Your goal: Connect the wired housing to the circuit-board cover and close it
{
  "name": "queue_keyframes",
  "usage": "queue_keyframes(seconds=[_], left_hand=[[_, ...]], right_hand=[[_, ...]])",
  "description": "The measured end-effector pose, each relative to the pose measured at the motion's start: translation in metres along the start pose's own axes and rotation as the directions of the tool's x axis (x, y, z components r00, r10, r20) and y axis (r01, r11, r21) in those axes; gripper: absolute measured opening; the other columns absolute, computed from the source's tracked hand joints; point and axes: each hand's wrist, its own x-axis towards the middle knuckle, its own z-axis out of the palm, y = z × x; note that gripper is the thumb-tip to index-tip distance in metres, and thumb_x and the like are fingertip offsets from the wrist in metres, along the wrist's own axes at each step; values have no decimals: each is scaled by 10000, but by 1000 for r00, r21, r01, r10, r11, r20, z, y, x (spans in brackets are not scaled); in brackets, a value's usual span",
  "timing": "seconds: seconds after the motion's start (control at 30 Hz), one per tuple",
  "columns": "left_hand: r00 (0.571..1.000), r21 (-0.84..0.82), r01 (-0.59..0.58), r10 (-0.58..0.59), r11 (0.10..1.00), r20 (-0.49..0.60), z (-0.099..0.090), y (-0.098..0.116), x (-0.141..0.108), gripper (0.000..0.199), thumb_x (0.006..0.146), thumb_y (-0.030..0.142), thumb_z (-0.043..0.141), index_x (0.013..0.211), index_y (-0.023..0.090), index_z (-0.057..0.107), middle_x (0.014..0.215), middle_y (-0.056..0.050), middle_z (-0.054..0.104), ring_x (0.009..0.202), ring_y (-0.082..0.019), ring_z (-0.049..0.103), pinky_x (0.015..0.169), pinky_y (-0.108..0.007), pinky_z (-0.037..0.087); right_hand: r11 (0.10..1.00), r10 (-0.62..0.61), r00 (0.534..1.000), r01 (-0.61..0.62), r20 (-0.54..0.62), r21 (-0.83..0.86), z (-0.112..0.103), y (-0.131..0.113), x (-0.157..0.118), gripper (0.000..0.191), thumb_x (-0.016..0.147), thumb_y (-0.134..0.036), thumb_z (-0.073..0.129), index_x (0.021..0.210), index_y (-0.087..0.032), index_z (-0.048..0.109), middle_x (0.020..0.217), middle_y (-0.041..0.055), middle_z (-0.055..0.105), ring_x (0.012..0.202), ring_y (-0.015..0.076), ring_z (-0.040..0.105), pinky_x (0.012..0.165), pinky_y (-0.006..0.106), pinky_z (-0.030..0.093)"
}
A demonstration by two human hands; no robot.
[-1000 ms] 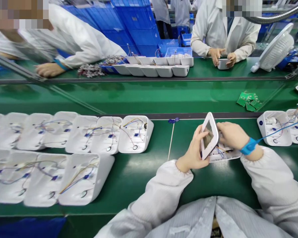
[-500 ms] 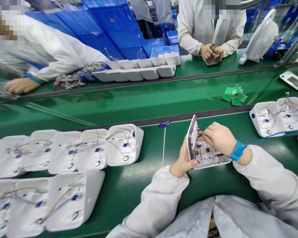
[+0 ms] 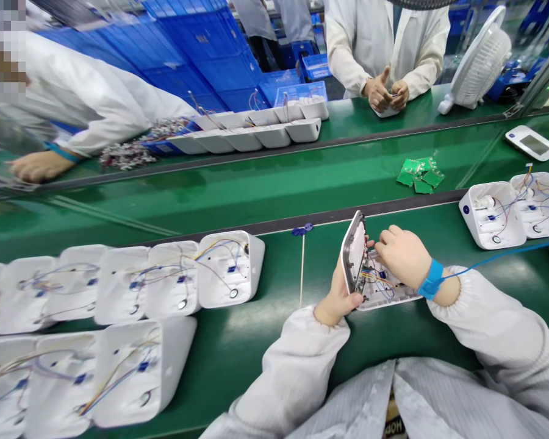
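My left hand (image 3: 340, 297) grips a dark-rimmed white panel (image 3: 354, 253), tilted upright at the left edge of an open white housing (image 3: 384, 302). Coloured wires (image 3: 379, 277) and small parts show inside the housing, which lies on the green bench. My right hand (image 3: 405, 256) is over the housing's far side, its fingers pinched together beside the panel. Whatever those fingertips hold is too small to make out. A blue strap (image 3: 431, 279) with a cord circles my right wrist.
Rows of open white housings (image 3: 231, 268) stand at left, others (image 3: 494, 216) at right. Green circuit boards (image 3: 421, 174) and a white handheld device (image 3: 532, 143) lie on the green strip beyond. Across it are two people, a person's hand (image 3: 41, 166), and a white fan (image 3: 478, 64).
The green boards and white device appear slightly further left as the view shifts. Both hands keep nearly the same place at the housing. The person opposite has raised a thumb.
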Motion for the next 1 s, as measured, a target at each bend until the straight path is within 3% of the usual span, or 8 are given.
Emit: queue_keyframes(seconds=[0.2,0.33,0.53,1.0], left_hand=[[991,-2,86,-86,996,-98,1,1,-5,967,648,716,718,1428,227,425,1470,-149,470,1424,-368,352,1197,-524,267],[996,-58,68,-71,996,-47,2,3,-4,929,667,684,725,1423,230,434,1492,-147,443,1418,-372,360,1194,-531,266],[997,-57,70,-70,996,10,-7,-4,-6,859,711,639,718,1418,233,445,1498,-141,434,1401,-359,386,1188,-533,263],[992,-19,126,-126,992,-26,-16,-10,-11,906,669,677,731,1395,212,452,1426,-158,485,1334,-360,450,1129,-539,342]], right_hand=[[999,-44,998,45,-43,18,1,-1,0,192,934,-131,508,844,-130,678,883,124,621,903,262,509,646,358,328],[993,-31,998,36,-46,109,2,8,0,277,995,-229,479,882,-156,721,908,96,657,854,220,502,668,339,330],[976,-17,997,32,-72,213,2,14,0,233,981,-263,539,927,-172,747,911,72,676,821,190,501,690,314,341],[950,-36,993,68,-109,304,6,18,0,214,948,-214,546,861,-170,736,896,59,671,824,186,505,723,309,359]])
